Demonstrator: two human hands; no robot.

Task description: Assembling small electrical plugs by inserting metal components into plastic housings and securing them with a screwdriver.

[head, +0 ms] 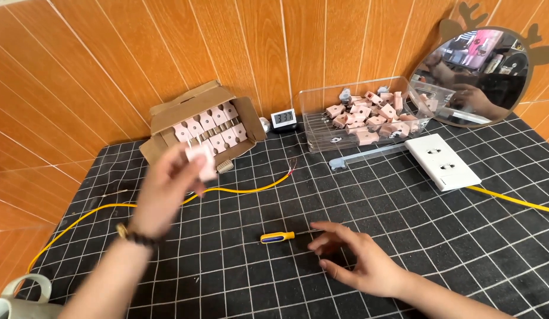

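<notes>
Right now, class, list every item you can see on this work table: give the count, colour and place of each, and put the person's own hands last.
Cardboard box: one, brown, back left, open, rows of pale pink plugs inside.
Clear bin: one, see-through, back centre, heaped with pink plugs.
Small clock: one, white with grey screen, between box and bin.
Socket strip: one, white, right of the bin.
Cable: yellow, across the mat from the left; another yellow stretch leaves the socket strip.
Screwdriver: one, yellow and blue handle, centre front.
Mirror: one, round, antler-topped, back right.
Mug: one, pale, bottom left corner.
Mat: one, black with white grid.
Left hand: grip on a white plug.
Right hand: open, by the screwdriver.
</notes>
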